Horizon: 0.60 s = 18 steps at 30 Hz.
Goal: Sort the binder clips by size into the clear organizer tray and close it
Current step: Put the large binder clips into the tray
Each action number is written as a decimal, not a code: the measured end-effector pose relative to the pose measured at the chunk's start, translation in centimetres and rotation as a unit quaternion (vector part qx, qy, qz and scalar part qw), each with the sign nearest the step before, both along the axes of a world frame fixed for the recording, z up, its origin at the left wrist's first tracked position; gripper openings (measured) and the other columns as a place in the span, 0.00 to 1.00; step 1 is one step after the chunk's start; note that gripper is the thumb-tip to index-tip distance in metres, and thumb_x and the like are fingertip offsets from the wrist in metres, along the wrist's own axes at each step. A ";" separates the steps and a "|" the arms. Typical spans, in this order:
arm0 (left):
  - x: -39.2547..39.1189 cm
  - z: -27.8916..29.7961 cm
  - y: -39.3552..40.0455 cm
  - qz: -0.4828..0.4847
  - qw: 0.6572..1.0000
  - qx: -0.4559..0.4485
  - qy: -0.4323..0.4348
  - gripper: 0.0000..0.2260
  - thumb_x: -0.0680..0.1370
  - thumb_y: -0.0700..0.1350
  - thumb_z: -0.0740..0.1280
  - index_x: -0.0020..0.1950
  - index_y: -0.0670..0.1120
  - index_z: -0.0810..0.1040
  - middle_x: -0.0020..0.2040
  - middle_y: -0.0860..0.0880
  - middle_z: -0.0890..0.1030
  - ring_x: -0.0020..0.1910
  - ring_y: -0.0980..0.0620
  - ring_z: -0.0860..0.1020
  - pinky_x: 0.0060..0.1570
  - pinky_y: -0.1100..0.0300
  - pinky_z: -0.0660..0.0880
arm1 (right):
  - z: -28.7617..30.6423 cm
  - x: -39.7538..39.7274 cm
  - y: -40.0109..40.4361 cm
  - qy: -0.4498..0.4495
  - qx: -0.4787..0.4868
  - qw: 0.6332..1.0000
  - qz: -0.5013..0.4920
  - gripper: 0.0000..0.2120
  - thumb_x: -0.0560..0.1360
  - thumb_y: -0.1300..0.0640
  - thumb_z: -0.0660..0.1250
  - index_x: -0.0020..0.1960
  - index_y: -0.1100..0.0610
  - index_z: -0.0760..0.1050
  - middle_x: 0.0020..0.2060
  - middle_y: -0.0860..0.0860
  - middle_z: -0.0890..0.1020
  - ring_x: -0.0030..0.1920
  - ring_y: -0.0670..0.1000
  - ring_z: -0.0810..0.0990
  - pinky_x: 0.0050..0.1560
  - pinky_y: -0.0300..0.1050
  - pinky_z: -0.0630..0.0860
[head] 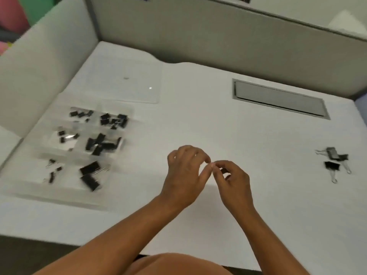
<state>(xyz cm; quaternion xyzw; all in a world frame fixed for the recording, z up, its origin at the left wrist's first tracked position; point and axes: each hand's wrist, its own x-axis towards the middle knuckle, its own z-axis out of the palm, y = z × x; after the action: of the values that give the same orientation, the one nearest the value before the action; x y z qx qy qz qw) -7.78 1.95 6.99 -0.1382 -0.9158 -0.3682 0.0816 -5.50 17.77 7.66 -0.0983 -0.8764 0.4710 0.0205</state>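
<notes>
Both our hands meet fingertip to fingertip above the desk [198, 120]; our right hand [233, 181] pinches a small black binder clip [224, 171], our left hand [184, 175] curls loosely beside it. The clear organizer tray [23, 187] lies well left.

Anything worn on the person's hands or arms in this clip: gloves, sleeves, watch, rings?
Nothing visible. The left hand and right hand are bare, with no gloves, and both forearms are uncovered up to the frame edge, with no sleeves or watch. Rings cannot be ruled out; the fingers are blurred.

The clear organizer tray [65, 147] lies open at left, black binder clips [103, 144] sorted among its compartments. Its flat lid [137, 86] rests behind. Three loose clips [335, 161] lie far right.
</notes>
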 end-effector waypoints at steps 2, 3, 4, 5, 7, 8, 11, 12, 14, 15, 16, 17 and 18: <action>-0.2 -0.6 4.7 -0.044 0.999 -0.005 -0.011 0.09 0.85 0.57 0.62 0.58 0.55 0.79 0.59 0.58 0.78 0.66 0.55 0.72 0.66 0.53 0.66 | -0.4 1.1 4.8 -0.009 -0.004 0.999 -0.041 0.06 0.82 0.55 0.68 0.51 0.45 0.83 0.48 0.37 0.85 0.50 0.40 0.82 0.46 0.31 0.73; -0.2 -1.0 7.1 -0.064 0.998 -0.008 -0.018 0.10 0.85 0.57 0.62 0.60 0.55 0.78 0.61 0.58 0.77 0.68 0.55 0.71 0.66 0.54 0.67 | -0.6 1.7 7.2 -0.011 -0.009 0.998 -0.062 0.06 0.82 0.55 0.68 0.51 0.45 0.82 0.48 0.38 0.85 0.50 0.40 0.82 0.46 0.31 0.73; -0.2 -1.3 9.6 -0.084 0.996 -0.013 -0.025 0.11 0.85 0.57 0.62 0.62 0.55 0.78 0.63 0.58 0.77 0.69 0.54 0.70 0.66 0.54 0.68 | -0.7 2.2 9.6 -0.011 -0.014 0.996 -0.082 0.06 0.82 0.55 0.68 0.51 0.45 0.82 0.48 0.38 0.85 0.50 0.40 0.81 0.45 0.31 0.73; -0.2 -1.6 12.0 -0.104 0.994 -0.020 -0.031 0.11 0.85 0.57 0.62 0.64 0.54 0.77 0.64 0.58 0.76 0.70 0.54 0.70 0.66 0.54 0.68 | -0.8 2.7 11.9 -0.009 -0.017 0.995 -0.103 0.06 0.81 0.55 0.69 0.51 0.45 0.82 0.48 0.38 0.85 0.50 0.39 0.81 0.45 0.31 0.73; -0.3 -2.2 16.9 -0.145 0.988 -0.039 -0.038 0.13 0.85 0.57 0.63 0.66 0.54 0.76 0.67 0.56 0.75 0.71 0.53 0.69 0.66 0.53 0.70 | -1.3 3.5 16.7 -0.006 -0.019 0.990 -0.142 0.06 0.81 0.55 0.69 0.51 0.45 0.82 0.48 0.38 0.84 0.51 0.39 0.81 0.46 0.32 0.73; -0.4 -2.5 19.3 -0.164 0.984 -0.051 -0.039 0.13 0.84 0.57 0.63 0.67 0.54 0.76 0.68 0.56 0.74 0.71 0.52 0.68 0.66 0.53 0.70 | -1.6 3.8 19.1 -0.005 -0.017 0.987 -0.159 0.06 0.81 0.55 0.69 0.51 0.45 0.82 0.49 0.38 0.84 0.51 0.39 0.81 0.46 0.33 0.73; -1.3 -3.1 26.2 -0.206 0.975 -0.077 -0.032 0.16 0.83 0.56 0.65 0.69 0.54 0.74 0.70 0.54 0.73 0.72 0.50 0.68 0.67 0.51 0.72 | -2.5 4.1 25.9 0.006 -0.007 0.979 -0.202 0.06 0.81 0.56 0.69 0.52 0.46 0.82 0.50 0.38 0.84 0.51 0.40 0.81 0.48 0.37 0.76; -1.6 -3.1 28.3 -0.218 0.972 -0.082 -0.035 0.17 0.83 0.56 0.66 0.70 0.53 0.74 0.72 0.53 0.72 0.73 0.49 0.67 0.68 0.50 0.72 | -2.7 4.0 27.9 0.011 -0.005 0.977 -0.215 0.07 0.81 0.57 0.68 0.53 0.46 0.82 0.50 0.39 0.84 0.51 0.41 0.82 0.49 0.39 0.77; -2.5 -3.1 32.4 -0.243 0.964 -0.096 -0.044 0.19 0.83 0.55 0.66 0.73 0.53 0.72 0.75 0.51 0.70 0.75 0.47 0.66 0.69 0.49 0.72 | -2.9 3.7 31.6 0.022 0.004 0.972 -0.235 0.07 0.81 0.58 0.68 0.53 0.47 0.82 0.50 0.40 0.84 0.52 0.42 0.82 0.50 0.41 0.78; -2.9 -3.0 34.3 -0.255 0.960 -0.109 -0.050 0.20 0.83 0.55 0.66 0.75 0.53 0.70 0.76 0.50 0.68 0.76 0.47 0.65 0.70 0.48 0.71 | -3.0 3.5 33.3 0.025 0.007 0.969 -0.245 0.08 0.82 0.59 0.68 0.54 0.47 0.82 0.50 0.40 0.83 0.52 0.43 0.81 0.50 0.42 0.78; -3.4 -2.9 36.1 -0.266 0.954 -0.123 -0.057 0.22 0.83 0.56 0.66 0.76 0.53 0.69 0.78 0.49 0.66 0.76 0.46 0.64 0.70 0.48 0.71 | -3.0 3.3 34.8 0.028 0.010 0.967 -0.253 0.08 0.82 0.59 0.67 0.54 0.48 0.82 0.51 0.41 0.83 0.52 0.44 0.81 0.51 0.42 0.78; -4.0 -2.8 37.9 -0.276 0.949 -0.138 -0.060 0.23 0.83 0.56 0.66 0.77 0.52 0.67 0.79 0.49 0.64 0.77 0.45 0.63 0.70 0.47 0.71 | -3.1 3.0 36.2 0.033 0.015 0.965 -0.258 0.09 0.82 0.60 0.67 0.54 0.48 0.81 0.51 0.42 0.83 0.52 0.44 0.81 0.51 0.42 0.77; -4.7 -2.9 39.6 -0.286 0.944 -0.155 -0.060 0.25 0.83 0.56 0.66 0.79 0.52 0.66 0.80 0.48 0.63 0.77 0.44 0.63 0.70 0.47 0.71 | -3.2 2.7 37.4 0.037 0.022 0.964 -0.261 0.09 0.82 0.61 0.66 0.55 0.48 0.81 0.52 0.42 0.83 0.52 0.45 0.81 0.51 0.42 0.77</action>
<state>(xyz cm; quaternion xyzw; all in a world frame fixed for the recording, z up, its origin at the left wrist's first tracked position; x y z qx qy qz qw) -12.47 41.53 4.11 -0.3826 -0.8869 -0.2369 -0.1048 -2.77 55.22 4.48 -0.3053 -0.8293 0.4332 0.1773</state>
